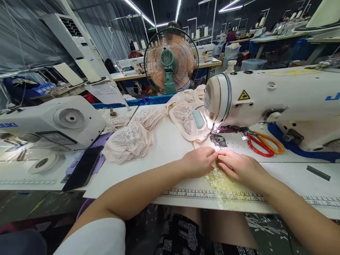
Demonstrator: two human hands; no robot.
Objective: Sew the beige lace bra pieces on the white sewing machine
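My left hand [199, 162] and my right hand [237, 165] meet fingertip to fingertip on a piece of pale lace fabric [220, 179] lying on the white sewing table [170, 141]. Both hands pinch the lace just in front of the presser foot [218, 140] of the white sewing machine [278, 102], which is lit by the machine's lamp. The lace runs from under my hands toward the table's front edge, over a printed ruler [202, 194]. More cream lace garments [148, 127] are heaped behind the needle and to the left.
Red and orange scissors [261, 143] lie beside the machine base. A black phone [83, 167] and a tape roll [44, 163] sit at left by a second machine [53, 120]. A standing fan [171, 60] faces me. Other workstations fill the background.
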